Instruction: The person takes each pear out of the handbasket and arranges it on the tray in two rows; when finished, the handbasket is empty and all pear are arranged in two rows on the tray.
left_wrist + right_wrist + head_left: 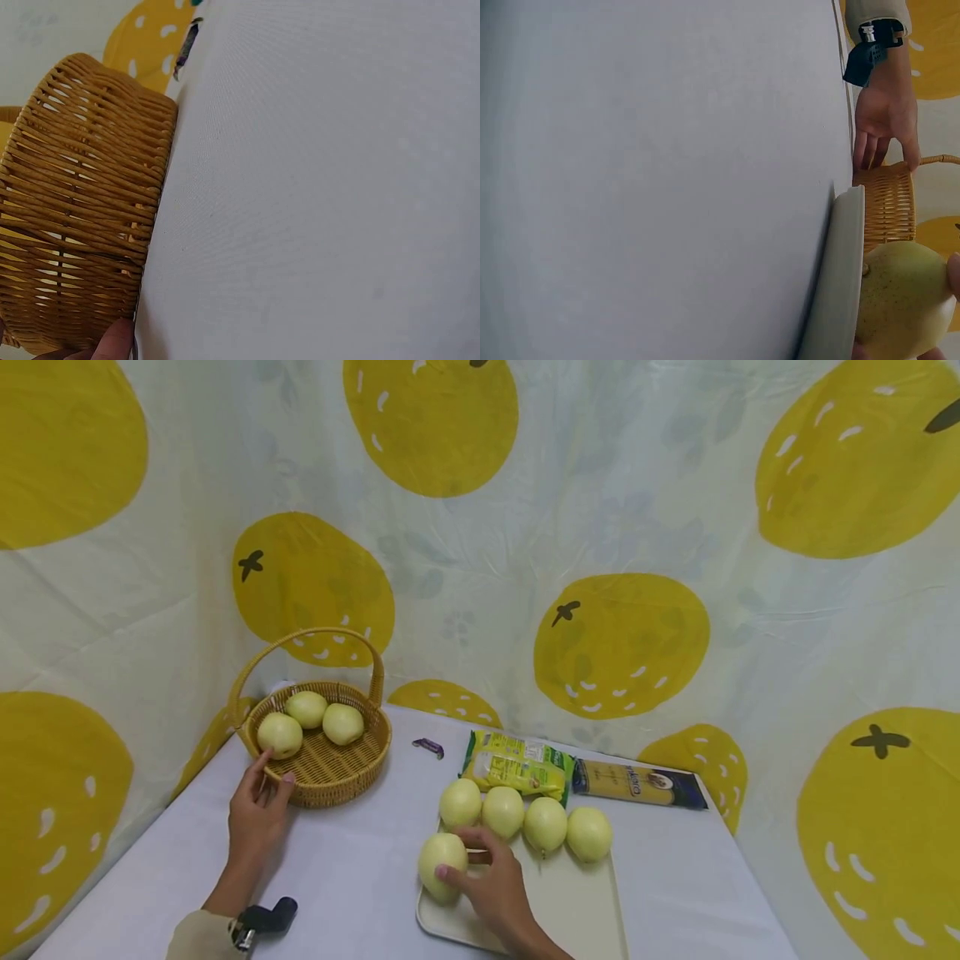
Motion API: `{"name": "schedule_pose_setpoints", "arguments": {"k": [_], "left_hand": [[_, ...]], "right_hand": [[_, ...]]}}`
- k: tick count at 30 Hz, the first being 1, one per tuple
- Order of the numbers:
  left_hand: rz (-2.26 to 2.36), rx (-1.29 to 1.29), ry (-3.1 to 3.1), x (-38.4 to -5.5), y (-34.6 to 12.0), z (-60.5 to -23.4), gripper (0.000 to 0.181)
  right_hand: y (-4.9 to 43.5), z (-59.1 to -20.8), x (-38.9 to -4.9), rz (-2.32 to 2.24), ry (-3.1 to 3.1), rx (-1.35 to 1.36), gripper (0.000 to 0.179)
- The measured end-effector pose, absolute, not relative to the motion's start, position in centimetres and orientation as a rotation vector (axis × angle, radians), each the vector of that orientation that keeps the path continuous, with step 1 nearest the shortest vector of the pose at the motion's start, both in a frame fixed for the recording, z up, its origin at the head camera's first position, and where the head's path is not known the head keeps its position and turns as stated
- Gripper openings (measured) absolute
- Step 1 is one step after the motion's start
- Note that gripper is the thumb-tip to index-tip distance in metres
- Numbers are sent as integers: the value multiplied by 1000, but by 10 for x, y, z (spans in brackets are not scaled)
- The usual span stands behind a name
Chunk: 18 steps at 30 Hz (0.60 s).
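Observation:
A brown wicker basket (pixel 337 789) with a tall handle stands at the left, three pale yellow pears (pixel 342 724) inside. My left hand (pixel 258 818) touches its near left side, one fingertip at the rim close to a pear; in the left wrist view a fingertip (pixel 116 339) lies low on the woven wall. With thumb and fingers my right hand (pixel 495 885) grips another pear (pixel 441 866) at the left edge of a cream tray (pixel 573 910). That pear (pixel 904 300) shows up close in the right wrist view. Behind it several pears (pixel 545 823) sit in a row along the tray's far side.
Beyond the tray lie a yellow-green packet (pixel 517 764) and a flat pasta packet (pixel 637 783). A small purple wrapped item (pixel 428 747) rests between basket and packets. White cloth (pixel 360 877) covers the table, and a lemon-print curtain (pixel 465 543) hangs behind.

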<state>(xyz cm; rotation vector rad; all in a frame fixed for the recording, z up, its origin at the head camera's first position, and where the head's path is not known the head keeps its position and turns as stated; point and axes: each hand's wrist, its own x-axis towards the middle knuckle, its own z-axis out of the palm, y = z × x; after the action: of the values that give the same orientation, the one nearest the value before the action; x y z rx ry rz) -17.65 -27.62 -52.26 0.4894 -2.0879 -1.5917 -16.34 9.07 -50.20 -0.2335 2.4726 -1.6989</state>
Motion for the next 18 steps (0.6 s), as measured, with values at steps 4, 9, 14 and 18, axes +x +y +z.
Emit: {"name": "schedule_pose_setpoints", "arguments": {"k": [4, 9, 14, 18], "left_hand": [[-1588, 492, -2092, -177, -276, -524, 66], [-1597, 501, -2086, -176, -275, -524, 66], [-1600, 491, -2082, -176, -275, -524, 66], [-1603, 492, -2079, -176, -274, -523, 65]], "right_hand": [[93, -505, -164, -1664, 2515, -253, 55], [95, -504, -165, -1616, 2547, -295, 52], [99, -504, -163, -1609, 2574, -329, 56], [103, -503, -161, -1656, 2558, -298, 60]]}}
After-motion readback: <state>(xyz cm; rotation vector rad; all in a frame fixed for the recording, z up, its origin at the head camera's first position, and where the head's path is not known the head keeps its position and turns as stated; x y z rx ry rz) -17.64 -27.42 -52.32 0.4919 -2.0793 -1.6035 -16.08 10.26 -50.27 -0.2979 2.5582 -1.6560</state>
